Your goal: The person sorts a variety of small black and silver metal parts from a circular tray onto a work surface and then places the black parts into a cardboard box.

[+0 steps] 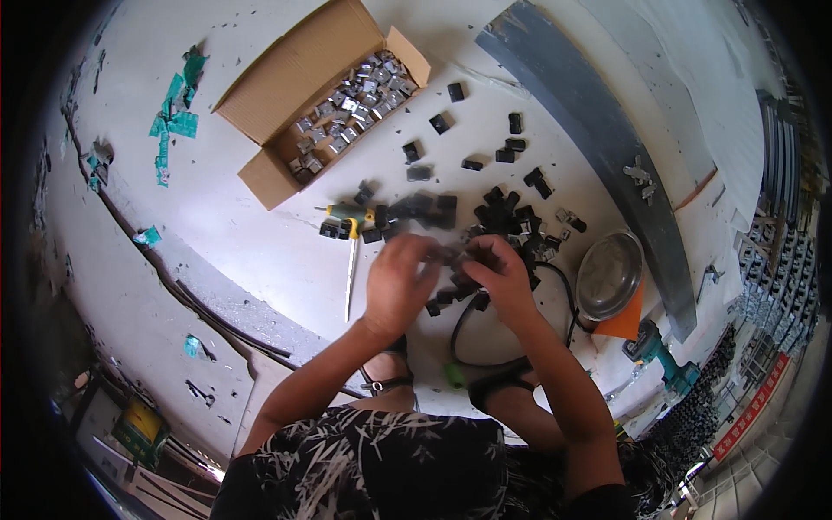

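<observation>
1. Left hand (399, 277): fingers curled; blurred, so I cannot tell whether it grips anything.
2. Right hand (503, 270): thumb and fingers pinched on a black piece (451, 256) between both hands.
3. Black blocks (500, 211): one o'clock from there.
4. Cardboard box (299, 65): eleven o'clock.

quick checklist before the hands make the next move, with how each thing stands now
1. Left hand and right hand close together, fingertips near each other: ok
2. Secure grip on the small dark piece between them: cannot tell, blurred
3. Cardboard box open, metal pieces exposed: ok
4. Black parts neatly arranged: not ok, partly heaped and partly scattered
5. Green-and-yellow screwdriver clear of both hands: ok, lying beyond the left hand
6. Teal power tool clear of both hands: ok, off to the right
</observation>
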`<state>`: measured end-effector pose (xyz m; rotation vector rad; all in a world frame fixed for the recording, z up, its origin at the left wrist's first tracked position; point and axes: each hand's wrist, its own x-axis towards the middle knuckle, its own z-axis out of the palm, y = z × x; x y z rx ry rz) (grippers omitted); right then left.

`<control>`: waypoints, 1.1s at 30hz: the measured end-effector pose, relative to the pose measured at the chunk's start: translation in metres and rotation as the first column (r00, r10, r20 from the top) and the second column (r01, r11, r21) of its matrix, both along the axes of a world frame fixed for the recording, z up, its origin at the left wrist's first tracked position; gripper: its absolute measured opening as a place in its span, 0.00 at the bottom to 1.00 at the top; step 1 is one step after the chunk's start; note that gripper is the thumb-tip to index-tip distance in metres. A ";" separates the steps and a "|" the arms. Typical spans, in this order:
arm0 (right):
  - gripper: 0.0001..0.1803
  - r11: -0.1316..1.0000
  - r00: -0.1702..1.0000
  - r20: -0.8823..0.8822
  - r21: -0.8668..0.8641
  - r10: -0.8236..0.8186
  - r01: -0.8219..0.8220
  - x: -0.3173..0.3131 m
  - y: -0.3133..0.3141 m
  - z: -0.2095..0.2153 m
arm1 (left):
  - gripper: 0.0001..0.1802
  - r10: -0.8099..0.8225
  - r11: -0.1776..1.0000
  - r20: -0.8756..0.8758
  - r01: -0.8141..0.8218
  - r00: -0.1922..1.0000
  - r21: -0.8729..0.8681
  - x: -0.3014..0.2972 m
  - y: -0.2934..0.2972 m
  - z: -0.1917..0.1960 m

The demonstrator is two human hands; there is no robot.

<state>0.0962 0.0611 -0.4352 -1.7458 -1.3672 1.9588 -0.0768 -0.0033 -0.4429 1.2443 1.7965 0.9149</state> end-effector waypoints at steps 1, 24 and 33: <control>0.12 0.963 0.946 -0.226 -0.191 -0.233 0.191 -0.004 -0.004 0.003 | 0.11 -0.021 0.995 -0.076 0.028 0.997 0.095 0.003 0.000 0.004; 0.12 0.610 0.600 0.624 0.238 0.500 -0.756 0.019 0.008 0.018 | 0.14 0.087 0.995 -0.045 -0.084 0.995 0.048 -0.006 -0.013 0.008; 0.07 0.895 0.904 0.290 0.229 0.313 -0.383 0.050 0.013 0.010 | 0.13 0.002 0.999 0.008 -0.003 1.000 0.046 0.011 -0.005 0.002</control>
